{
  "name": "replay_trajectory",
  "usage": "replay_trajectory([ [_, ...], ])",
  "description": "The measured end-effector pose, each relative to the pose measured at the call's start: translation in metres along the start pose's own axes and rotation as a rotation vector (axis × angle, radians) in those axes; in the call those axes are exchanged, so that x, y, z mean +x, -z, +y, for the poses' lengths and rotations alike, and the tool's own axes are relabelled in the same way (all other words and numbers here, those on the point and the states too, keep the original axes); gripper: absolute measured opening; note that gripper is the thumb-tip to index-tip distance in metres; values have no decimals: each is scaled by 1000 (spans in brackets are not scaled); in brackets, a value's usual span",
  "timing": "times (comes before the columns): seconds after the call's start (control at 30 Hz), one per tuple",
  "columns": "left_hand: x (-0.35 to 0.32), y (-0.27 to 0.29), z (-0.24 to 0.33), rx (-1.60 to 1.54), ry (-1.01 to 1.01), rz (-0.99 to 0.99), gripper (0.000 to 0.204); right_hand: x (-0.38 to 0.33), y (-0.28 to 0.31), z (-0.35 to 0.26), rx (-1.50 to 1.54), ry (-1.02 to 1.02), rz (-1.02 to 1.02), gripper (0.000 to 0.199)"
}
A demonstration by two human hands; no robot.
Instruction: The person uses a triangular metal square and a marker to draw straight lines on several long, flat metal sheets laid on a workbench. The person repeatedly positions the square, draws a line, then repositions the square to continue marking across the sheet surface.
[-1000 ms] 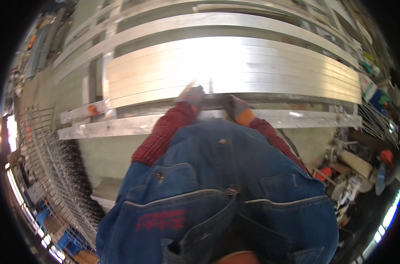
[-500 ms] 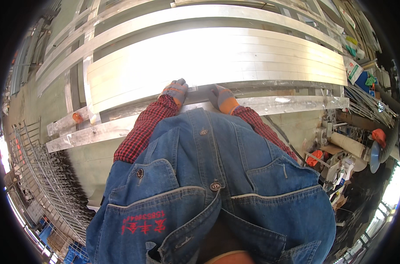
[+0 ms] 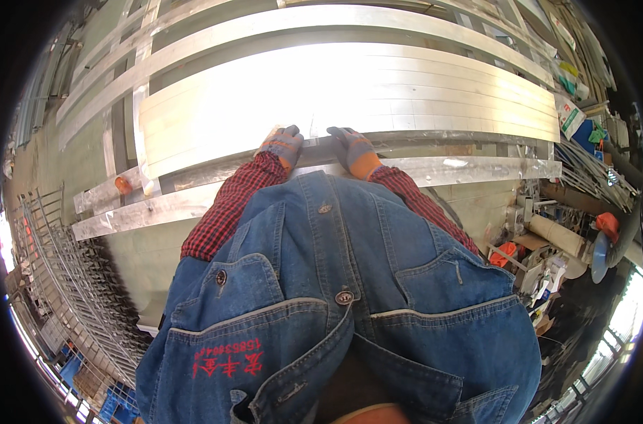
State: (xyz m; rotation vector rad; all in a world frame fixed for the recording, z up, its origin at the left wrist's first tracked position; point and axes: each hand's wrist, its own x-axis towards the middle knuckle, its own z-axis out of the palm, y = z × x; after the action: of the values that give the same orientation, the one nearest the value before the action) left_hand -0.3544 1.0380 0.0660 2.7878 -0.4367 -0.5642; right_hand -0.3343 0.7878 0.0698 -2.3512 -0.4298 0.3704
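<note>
A long, bright metal panel (image 3: 448, 92) with thin lines along its length lies across the frame in front of me. Glare washes out much of its left half, and I cannot tell whether it is one sheet or strips side by side. My left hand (image 3: 284, 145), in a grey and orange glove, has its fingers bent over the near edge. A short gap to the right, my right hand (image 3: 354, 150), gloved alike, curls its dark fingertips onto the same edge. Both thumbs are hard to see. Between the hands a small pale mark or piece shows on the edge, too small to name.
Metal beams (image 3: 491, 169) run along the near side, and another long bar (image 3: 321, 17) crosses beyond the panel. Racked metal frames (image 3: 60, 240) stand at the left. Thin rods (image 3: 597, 166), a grey disc (image 3: 598, 263) and orange items (image 3: 503, 254) crowd the right.
My right hand has shifted slightly left and forward, its fingers now reaching over the panel's edge. My left hand stays nearly in place.
</note>
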Motion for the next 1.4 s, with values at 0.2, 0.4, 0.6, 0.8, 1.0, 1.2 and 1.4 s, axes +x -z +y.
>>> replay_trajectory([
  [0.2,-1,-3,-3,3,-44,46,23,11,-2,-1,-3,78,48,33],
  [0.4,1,-1,-2,43,-59,12,22,33,-11,1,8,-31,57,32],
  [0.6,-2,8,5,37,-12,-58,25,35,-12,2,79,-34,72,34],
  [0.8,-1,3,1,-6,-26,18,23,37,-9,-4,52,-49,62,36],
  [1.0,0,-1,0,2,-25,-1,23,40,-4,-13,-21,-28,61,36],
  [1.2,1,-6,-1,-17,-11,-4,23,54,-4,-10,-204,38,-58,42],
  [1.4,1,-6,-2,-6,-73,80,22,67,-7,-16,-297,34,-62,45],
])
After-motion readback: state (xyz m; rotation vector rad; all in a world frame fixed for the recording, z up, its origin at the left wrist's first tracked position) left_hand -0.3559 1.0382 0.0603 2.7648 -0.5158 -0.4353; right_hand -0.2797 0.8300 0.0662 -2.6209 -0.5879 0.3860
